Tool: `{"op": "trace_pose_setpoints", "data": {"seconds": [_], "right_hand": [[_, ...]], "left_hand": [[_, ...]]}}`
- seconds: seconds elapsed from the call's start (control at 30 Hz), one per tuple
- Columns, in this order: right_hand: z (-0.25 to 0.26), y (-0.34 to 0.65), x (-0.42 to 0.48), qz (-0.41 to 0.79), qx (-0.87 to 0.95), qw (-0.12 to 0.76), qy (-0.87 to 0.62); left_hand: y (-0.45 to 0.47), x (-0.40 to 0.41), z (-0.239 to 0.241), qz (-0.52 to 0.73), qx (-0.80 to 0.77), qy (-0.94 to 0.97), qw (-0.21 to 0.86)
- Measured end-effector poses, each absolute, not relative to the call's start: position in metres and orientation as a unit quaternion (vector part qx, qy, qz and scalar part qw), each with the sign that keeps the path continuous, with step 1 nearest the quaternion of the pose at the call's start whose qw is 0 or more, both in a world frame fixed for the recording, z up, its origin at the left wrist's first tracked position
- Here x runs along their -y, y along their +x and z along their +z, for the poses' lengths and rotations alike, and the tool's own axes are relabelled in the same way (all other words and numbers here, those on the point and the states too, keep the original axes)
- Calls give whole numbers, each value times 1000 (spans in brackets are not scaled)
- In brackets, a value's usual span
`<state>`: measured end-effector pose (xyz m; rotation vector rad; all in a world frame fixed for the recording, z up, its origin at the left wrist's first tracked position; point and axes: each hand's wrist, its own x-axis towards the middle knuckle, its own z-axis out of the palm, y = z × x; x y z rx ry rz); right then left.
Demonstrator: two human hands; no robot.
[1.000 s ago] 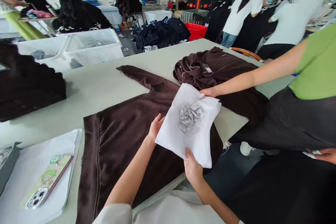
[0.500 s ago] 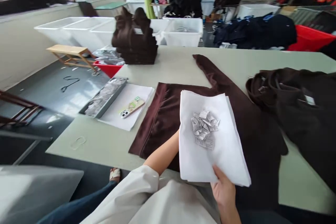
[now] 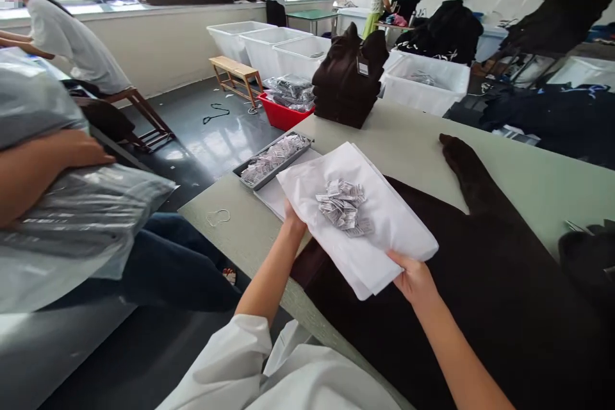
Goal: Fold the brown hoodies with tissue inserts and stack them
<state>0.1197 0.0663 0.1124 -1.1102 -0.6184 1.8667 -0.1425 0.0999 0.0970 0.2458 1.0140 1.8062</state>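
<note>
Paper (image 3: 384, 224), a few white sheets together, is held up between the two hands, above the left end of the worktop (image 3: 413, 141) and partly over the brown garment (image 3: 480, 282) spread flat there. Its long axis runs from far left to near right, so one hand has each end. A dark sleeve of the garment reaches away across the worktop. At the far left a seated person's hand (image 3: 81, 150) rests on a bundle of clear plastic bags (image 3: 81, 211) in their lap. Beyond the paper a stack (image 3: 348, 83) of folded brown garments stands on the worktop, with white bins (image 3: 423, 80) and a red bin (image 3: 281, 116) on the floor behind it. A metal tray (image 3: 239, 172) of small packets lies just left of the paper, near its far end and nearer to the left hand (image 3: 292, 223) than to the right. The left hand goes under the paper's left edge and bears it from below; its fingers are hidden, so I cannot tell how far they curl. The right hand (image 3: 414, 278) is closed on the near right corner, thumb on top and fingers beneath. A small heap of sachets (image 3: 342, 208) sits on the middle of the paper, between the two hands.
</note>
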Motion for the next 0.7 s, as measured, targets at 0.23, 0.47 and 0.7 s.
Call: {"op": "trace_pose_setpoints", "data": {"seconds": [0.23, 0.47, 0.7], "right_hand": [[153, 27, -138, 788, 316, 362, -385], [159, -46, -190, 792, 376, 278, -392], [179, -69, -211, 784, 421, 211, -404]], "left_hand": [[-295, -85, 99, 749, -494, 113, 428], [-374, -118, 71, 683, -651, 162, 289], [-395, -145, 47, 592, -713, 298, 227]]}}
